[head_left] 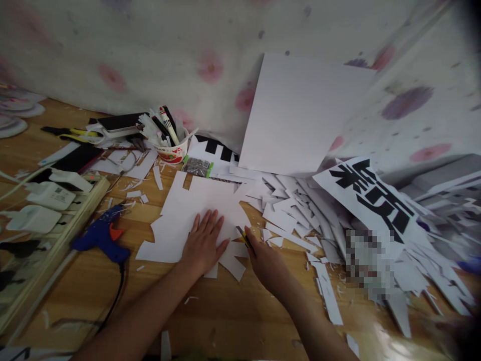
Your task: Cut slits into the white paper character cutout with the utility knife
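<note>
A white sheet of board (184,215), cut to an irregular outline with notches, lies flat on the wooden table in front of me. My left hand (205,240) rests flat on it, fingers stretched out and holding nothing. In my right hand (265,258) is a utility knife (246,237) with a yellow-and-black handle. Its blade points up and left, close to the right edge of the board; whether the tip touches it I cannot tell. Small cut pieces (235,263) of white board lie below and between my hands.
At left are a blue glue gun (103,235) with its cord and a power strip (80,213) with several chargers. A paper cup (173,150) of pens stands behind. White offcuts (289,205) and a sheet with black characters (370,195) crowd the right. A large white board (300,115) leans on the curtain.
</note>
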`<action>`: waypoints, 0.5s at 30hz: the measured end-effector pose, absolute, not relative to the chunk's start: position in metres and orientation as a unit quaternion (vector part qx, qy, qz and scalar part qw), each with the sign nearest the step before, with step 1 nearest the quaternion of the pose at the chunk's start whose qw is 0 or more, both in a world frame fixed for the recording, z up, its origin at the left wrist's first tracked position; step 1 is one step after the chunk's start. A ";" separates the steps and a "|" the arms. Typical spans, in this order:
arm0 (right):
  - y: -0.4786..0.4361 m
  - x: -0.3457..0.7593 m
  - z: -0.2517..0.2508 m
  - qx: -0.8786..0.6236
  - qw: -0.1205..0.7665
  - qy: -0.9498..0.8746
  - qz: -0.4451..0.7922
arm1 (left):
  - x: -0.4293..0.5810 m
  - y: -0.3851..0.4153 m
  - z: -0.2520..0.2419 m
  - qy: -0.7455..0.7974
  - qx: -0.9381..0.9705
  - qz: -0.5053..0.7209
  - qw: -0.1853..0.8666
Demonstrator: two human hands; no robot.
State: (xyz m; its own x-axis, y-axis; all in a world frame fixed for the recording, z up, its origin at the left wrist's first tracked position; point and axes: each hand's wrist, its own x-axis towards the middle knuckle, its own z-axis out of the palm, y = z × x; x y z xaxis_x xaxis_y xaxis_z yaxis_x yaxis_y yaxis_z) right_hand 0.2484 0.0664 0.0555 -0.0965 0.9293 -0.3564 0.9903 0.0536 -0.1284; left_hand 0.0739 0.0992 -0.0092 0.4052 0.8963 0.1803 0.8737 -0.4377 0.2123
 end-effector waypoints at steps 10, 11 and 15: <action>0.079 0.247 0.066 0.627 0.146 0.751 -0.146 | 0.077 0.100 -0.008 0.540 0.832 0.120 0.041; 0.079 0.248 0.069 0.622 0.148 0.755 -0.147 | 0.077 0.100 -0.007 0.543 0.830 0.121 0.040; 0.075 0.251 0.074 0.615 0.161 0.758 -0.147 | 0.078 0.100 -0.006 0.553 0.823 0.123 0.041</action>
